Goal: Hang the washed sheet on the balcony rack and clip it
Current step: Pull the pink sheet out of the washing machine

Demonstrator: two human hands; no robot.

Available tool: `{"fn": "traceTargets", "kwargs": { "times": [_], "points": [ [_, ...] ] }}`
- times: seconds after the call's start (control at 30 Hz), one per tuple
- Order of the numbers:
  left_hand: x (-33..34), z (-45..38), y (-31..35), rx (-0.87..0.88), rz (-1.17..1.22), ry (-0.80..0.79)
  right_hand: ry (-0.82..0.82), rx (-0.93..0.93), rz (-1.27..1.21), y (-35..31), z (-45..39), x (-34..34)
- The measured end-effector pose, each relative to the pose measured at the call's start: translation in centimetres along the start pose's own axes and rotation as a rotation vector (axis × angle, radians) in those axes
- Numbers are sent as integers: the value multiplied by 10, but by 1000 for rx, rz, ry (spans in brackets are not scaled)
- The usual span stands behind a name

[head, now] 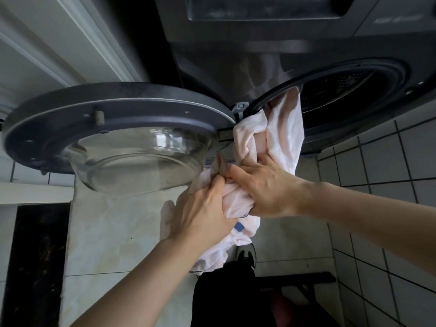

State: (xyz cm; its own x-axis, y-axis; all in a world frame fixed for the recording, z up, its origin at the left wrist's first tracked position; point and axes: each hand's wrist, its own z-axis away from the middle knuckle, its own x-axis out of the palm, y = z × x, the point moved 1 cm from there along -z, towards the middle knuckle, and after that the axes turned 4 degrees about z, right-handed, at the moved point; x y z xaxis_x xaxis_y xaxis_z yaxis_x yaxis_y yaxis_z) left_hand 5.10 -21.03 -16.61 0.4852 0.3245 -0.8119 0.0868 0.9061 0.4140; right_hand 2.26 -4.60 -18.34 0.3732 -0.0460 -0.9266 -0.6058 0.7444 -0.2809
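Note:
A pale pink sheet (285,128) hangs bunched out of the drum opening (349,90) of a dark front-loading washing machine. Its upper end is still inside the drum. My left hand (200,215) grips the bunched cloth from the left, fingers curled into it. My right hand (262,185) grips the same bundle just to the right, the two hands touching. A loose tail of the sheet with a small blue tag (239,226) droops below my hands.
The round machine door (113,131) with its glass bowl stands swung open to the left. White tiled wall (389,185) is at the right, pale floor below. A dark bag or garment (226,296) sits on the floor under the sheet.

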Motion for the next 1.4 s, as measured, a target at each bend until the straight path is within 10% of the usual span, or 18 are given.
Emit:
{"fn": "traceTargets", "kwargs": {
  "times": [0.43,1.07,1.4],
  "points": [
    [-10,15,-15,213,-103,108,-351,-68,199,69,-23,13],
    [-42,44,-53,298,-92,274,-382,192,131,93,-39,52],
    [-26,39,-74,57,-113,122,-237,268,235,111,-20,37]
  ]
}}
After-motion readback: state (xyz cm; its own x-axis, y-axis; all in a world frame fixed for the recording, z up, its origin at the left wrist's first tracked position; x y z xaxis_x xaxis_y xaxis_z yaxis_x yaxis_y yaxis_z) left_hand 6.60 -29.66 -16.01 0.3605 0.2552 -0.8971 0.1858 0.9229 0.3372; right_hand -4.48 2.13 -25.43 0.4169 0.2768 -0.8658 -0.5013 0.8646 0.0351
